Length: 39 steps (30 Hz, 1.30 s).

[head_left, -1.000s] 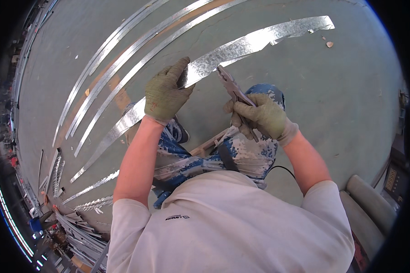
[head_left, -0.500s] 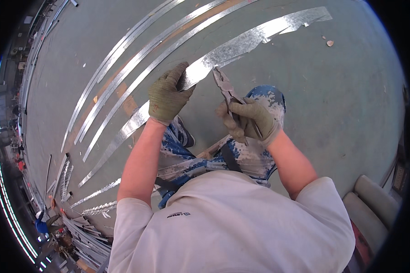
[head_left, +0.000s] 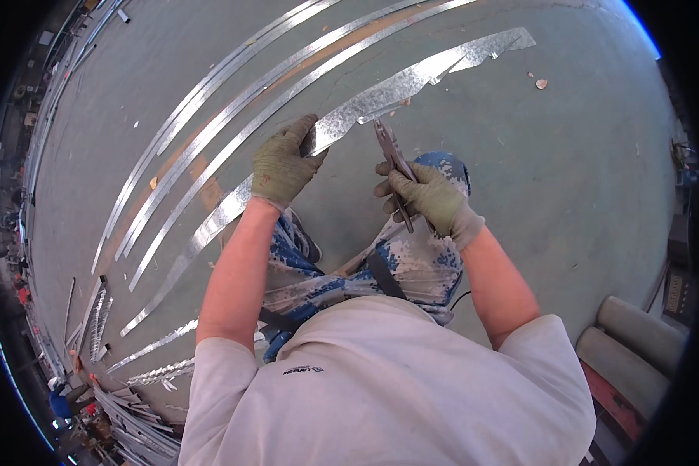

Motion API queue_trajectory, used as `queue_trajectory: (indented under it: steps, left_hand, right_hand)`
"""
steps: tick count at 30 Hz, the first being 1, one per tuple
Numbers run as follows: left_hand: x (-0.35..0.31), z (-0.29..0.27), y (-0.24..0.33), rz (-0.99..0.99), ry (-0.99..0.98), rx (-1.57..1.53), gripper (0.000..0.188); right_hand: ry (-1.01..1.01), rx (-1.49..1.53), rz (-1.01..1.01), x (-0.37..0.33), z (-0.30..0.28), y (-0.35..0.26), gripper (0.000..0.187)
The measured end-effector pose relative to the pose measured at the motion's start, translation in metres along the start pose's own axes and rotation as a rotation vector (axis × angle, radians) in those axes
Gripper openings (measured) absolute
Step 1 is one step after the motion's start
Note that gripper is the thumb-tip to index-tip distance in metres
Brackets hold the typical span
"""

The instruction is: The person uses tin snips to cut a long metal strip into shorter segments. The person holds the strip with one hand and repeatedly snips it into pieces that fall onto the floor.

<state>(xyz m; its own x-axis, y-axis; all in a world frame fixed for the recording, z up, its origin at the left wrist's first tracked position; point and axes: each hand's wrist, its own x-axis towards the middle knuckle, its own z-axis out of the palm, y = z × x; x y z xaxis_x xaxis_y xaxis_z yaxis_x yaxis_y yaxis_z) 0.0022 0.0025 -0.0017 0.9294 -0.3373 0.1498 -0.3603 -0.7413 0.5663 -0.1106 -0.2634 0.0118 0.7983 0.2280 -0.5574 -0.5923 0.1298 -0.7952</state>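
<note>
My gloved left hand (head_left: 286, 161) is wrapped round a long, shiny sheet-metal strip (head_left: 392, 85). The strip runs from the lower left, through my hand, to the upper right. Along its near edge, several cut tabs are bent out of line. In my gloved right hand (head_left: 431, 198) is a pair of metal pliers (head_left: 390, 147), jaws pointing up and away from me. The plier tips are close to the strip's near edge, just beside a bent tab; a small gap seems to part them. Part of the strip is hidden beneath my left hand and forearm.
Several long metal strips (head_left: 210, 124) lie side by side on the green floor beyond my left hand. Crinkled metal pieces (head_left: 155, 346) and a pile of metal lengths (head_left: 136, 415) are at lower left. Rolled cylinders (head_left: 625, 353) lie at right. A dry leaf (head_left: 541, 84) rests beyond the strip.
The pliers have come away from the strip's edge, and my right-hand fingers have loosened and spread round the handles. A tab near the plier tips now sticks out. My left hand keeps its hold.
</note>
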Motion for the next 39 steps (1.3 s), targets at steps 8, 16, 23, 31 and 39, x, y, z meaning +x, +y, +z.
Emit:
queue_trajectory:
  steps: [8,16,23,31,39]
  left_hand:
    - [-0.001,-0.004,0.007,-0.021,-0.047,0.106,0.058]
    - [-0.002,0.0,0.0,0.003,-0.023,0.094,0.057]
    - [-0.001,-0.003,0.002,-0.039,-0.065,0.092,0.056]
    - [0.001,-0.001,0.0,-0.025,-0.121,0.085,0.055]
    - [0.012,0.011,0.005,-0.051,-0.267,0.131,0.049]
  right_hand:
    - [0.047,-0.145,-0.011,0.005,0.008,0.001,0.044]
    - [0.101,-0.18,-0.035,0.009,0.011,0.003,0.041]
    - [0.071,-0.006,-0.058,0.001,0.023,-0.004,0.037]
    - [0.117,0.116,0.064,-0.005,0.028,-0.011,0.029]
    - [0.45,-0.575,-0.008,0.026,0.016,0.019,0.031]
